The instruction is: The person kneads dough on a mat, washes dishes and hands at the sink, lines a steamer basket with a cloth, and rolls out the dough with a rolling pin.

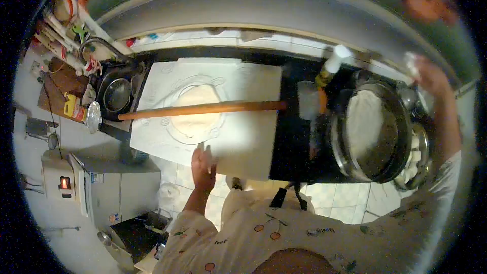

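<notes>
A flat sheet of pale dough [195,124] lies on a white board [248,147] within a round outline printed on it. Across the dough and board rests a long wooden rolling pin [233,107]. My left hand [203,166] is at the board's front edge, just below the dough, fingers stretched out and holding nothing. Far to the right, my right hand [430,75] is raised beyond a large round pan [335,144]. Its fingers are closed around a small white thing [412,64], too blurred to name. Flat pale dough [364,122] lies inside the pan.
A bottle with a white cap [336,61] and a scraper-like tool [307,100] are between board and pan. A bowl with pale pieces [413,160] sits right of the pan. A sink [117,94] is at the left, near a yellow container [72,105].
</notes>
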The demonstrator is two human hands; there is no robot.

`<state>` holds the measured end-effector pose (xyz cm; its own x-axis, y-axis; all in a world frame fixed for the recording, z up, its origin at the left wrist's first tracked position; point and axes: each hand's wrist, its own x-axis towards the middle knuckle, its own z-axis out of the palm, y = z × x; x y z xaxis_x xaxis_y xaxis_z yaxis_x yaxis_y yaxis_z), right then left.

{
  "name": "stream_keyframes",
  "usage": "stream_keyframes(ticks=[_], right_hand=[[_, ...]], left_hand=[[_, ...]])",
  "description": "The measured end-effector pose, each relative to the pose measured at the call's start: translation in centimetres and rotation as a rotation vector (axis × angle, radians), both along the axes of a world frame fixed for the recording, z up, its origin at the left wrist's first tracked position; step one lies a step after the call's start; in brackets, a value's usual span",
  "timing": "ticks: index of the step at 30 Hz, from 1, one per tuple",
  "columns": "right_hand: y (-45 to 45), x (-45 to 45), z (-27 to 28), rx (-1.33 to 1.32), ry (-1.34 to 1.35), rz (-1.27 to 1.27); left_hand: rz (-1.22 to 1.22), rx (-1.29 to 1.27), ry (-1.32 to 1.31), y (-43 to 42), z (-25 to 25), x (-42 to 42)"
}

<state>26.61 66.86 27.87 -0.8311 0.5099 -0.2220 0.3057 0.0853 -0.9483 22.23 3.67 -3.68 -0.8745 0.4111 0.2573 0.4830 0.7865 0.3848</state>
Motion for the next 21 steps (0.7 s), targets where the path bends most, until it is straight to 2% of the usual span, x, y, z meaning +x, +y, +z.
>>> stream_keyframes(ticks=[2,4,5,8,9,10,12,13,16,18,20,21], right_hand=[[-9.0,-4.7,0.1,-0.007,-0.14,0.199],[-16.0,-10.3,-2.1,-0.104,-0.227,0.378],[-18.9,-13.1,-4.8,-0.206,-0.214,0.403],[-29.1,-20.3,-10.4,0.268,0.339,0.998],[-30.9,-22.3,-13.8,0.276,0.359,1.062],[-32.7,-24.3,-17.2,0.281,0.38,1.125],[-38.2,-26.1,-17.3,-0.062,-0.059,0.814],[-42.3,-25.9,-14.7,-0.253,-0.337,0.546],[-44.9,-28.7,-20.3,-0.109,-0.315,0.542],[-46.5,-29.6,-24.1,0.209,-0.274,0.696],[-48.0,-28.9,-27.4,0.614,-0.044,0.865],[-48.6,-28.0,-29.2,0.863,0.165,0.946]], left_hand=[[-0.075,0.079,0.011,-2.0,1.6,-1.8],[-0.121,0.038,0.008,-4.6,1.7,-5.6],[-0.146,0.016,0.008,-5.7,2.0,-7.6],[-0.13,-0.179,0.16,-6.1,4.1,-14.6],[-0.113,-0.226,0.224,-5.9,3.4,-16.9],[-0.146,-0.35,0.107,-5.5,2.4,-19.0],[-0.214,-0.582,-0.139,-5.0,0.5,-22.3],[-0.226,-0.535,-0.123,-5.3,0.4,-22.5],[-0.229,-0.398,-0.112,-5.8,-0.5,-21.6],[-0.204,-0.29,-0.149,-6.7,-2.2,-19.8],[-0.326,-0.127,-0.204,-7.4,2.1,-16.6],[-0.343,-0.083,-0.33,-7.6,-0.4,-15.0]])
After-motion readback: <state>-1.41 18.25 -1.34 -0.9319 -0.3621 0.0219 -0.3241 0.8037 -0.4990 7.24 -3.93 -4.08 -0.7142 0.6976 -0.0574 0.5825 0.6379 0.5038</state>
